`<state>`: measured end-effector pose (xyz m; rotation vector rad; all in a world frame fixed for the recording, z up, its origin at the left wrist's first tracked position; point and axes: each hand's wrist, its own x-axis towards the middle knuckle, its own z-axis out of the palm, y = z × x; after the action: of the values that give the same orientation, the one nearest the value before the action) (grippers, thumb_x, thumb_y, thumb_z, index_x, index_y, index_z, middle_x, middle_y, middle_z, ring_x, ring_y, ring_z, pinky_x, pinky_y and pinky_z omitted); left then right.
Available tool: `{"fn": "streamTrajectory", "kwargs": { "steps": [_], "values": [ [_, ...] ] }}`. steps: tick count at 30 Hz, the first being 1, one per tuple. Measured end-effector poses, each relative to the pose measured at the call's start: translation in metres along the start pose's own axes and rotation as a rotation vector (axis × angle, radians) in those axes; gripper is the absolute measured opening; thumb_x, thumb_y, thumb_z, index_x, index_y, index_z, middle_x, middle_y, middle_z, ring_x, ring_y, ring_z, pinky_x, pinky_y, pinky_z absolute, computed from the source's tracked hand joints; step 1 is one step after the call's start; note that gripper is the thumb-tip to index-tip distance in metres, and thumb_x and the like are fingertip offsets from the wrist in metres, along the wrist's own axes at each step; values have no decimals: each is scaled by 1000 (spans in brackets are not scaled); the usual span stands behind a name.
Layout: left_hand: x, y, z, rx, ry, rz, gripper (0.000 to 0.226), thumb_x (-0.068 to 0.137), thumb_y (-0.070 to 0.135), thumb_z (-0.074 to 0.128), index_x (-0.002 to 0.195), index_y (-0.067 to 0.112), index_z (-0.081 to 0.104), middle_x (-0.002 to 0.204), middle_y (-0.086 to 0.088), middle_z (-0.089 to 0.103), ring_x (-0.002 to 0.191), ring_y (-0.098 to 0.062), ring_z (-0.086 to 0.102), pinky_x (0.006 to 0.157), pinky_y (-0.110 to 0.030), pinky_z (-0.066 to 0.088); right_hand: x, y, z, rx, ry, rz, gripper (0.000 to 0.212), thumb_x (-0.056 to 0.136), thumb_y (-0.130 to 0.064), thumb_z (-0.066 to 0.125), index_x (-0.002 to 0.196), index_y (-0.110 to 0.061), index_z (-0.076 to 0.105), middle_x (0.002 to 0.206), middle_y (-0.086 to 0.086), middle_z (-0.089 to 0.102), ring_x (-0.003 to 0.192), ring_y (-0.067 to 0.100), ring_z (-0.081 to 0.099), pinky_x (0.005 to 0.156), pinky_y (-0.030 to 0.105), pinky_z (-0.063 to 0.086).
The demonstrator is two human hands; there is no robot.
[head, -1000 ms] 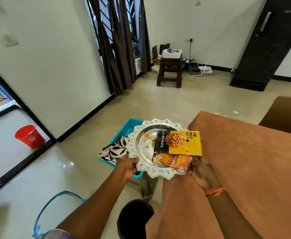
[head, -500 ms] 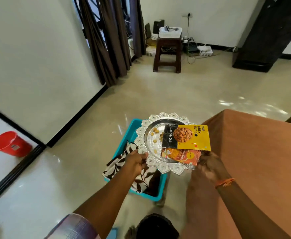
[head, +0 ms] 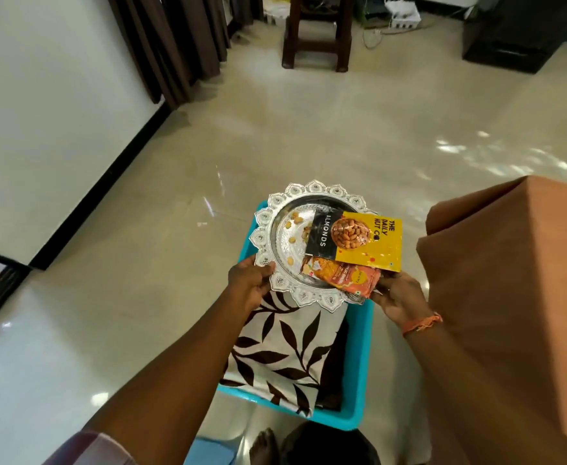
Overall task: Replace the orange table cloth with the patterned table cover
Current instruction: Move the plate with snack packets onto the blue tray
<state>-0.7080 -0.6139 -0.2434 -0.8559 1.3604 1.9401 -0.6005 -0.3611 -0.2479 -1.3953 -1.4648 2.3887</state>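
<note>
So the tray (head: 277, 226) is being gripped by both hands (head: 250, 283) (head: 397, 298) over the bin (head: 359, 364), cover (head: 275, 350) inside, beside the cloth (head: 510, 280).

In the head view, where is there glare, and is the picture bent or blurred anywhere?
Head view: window glare streaks the glossy floor at upper right; the silver tray glints; wide-angle lens bends the black skirting line; the almond packet lettering reads sharp.

Floor (head: 309, 135) w/ blue bin (head: 362, 364), stool (head: 315, 45); orange-clothed table (head: 517, 297).
</note>
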Motion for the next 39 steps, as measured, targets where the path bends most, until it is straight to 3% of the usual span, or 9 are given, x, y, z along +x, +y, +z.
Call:
{"fn": "streamTrajectory", "kwargs": {
  "steps": [6,9,14,21,26,29,32,37,39],
  "values": [
    [24,-14,-11,-5,32,-15,47,85,-12,63,129,4,59,119,-16,68,88,-26,69,63,-37,58,15,20,3,13,27,13,37,94,11,36,114,-8,59,103,14,68,94,31,67,63,38,59],
    [31,-12,-9,4,17,-3,45,85,-11,64,128,5,59,120,-16,68,91,-27,69,64,-35,59,21,20,3,26,21,22,35,95,9,35,112,-9,58,104,14,67,93,29,67,67,40,59],
    [42,-10,-8,10,-1,4,47,85,-12,63,129,5,58,121,-16,66,83,-23,69,59,-33,59,30,21,6,55,27,12,35,95,11,35,101,-12,60,100,12,66,88,27,65,59,37,59],
    [41,-12,-7,76,29,38,45,86,-9,64,129,2,57,121,-17,66,83,-23,68,67,-35,58,26,22,8,128,4,14,35,93,12,37,109,-10,59,102,12,66,92,27,63,77,46,56],
    [35,-7,-2,116,64,49,43,85,-4,69,126,0,58,119,-20,67,83,-25,69,59,-32,60,19,10,11,156,3,71,31,93,8,41,109,-12,59,101,14,67,89,27,66,74,45,59],
    [23,-8,5,118,154,23,51,83,4,75,129,1,54,121,-19,66,98,-28,69,78,-40,58,1,2,5,131,66,133,31,92,8,42,114,-9,54,99,18,62,92,28,63,80,47,56],
    [2,-14,12,126,247,30,63,82,12,78,135,2,47,136,-20,56,131,-33,49,107,-47,40,-19,1,-10,111,157,174,40,93,5,45,133,1,42,119,25,51,111,33,53,95,48,47],
    [-59,-41,27,108,315,79,90,72,21,85,146,7,34,143,-12,50,127,-31,51,107,-48,43,-78,-6,-50,171,138,159,38,96,-5,46,133,-7,40,116,19,52,107,32,54,94,47,47],
    [-95,-68,33,142,317,73,95,72,21,85,149,7,30,147,-14,45,129,-32,49,107,-49,42,-118,-10,-75,145,115,98,28,97,-7,48,125,-7,46,113,18,55,106,32,56,91,46,50]
  ]
}}
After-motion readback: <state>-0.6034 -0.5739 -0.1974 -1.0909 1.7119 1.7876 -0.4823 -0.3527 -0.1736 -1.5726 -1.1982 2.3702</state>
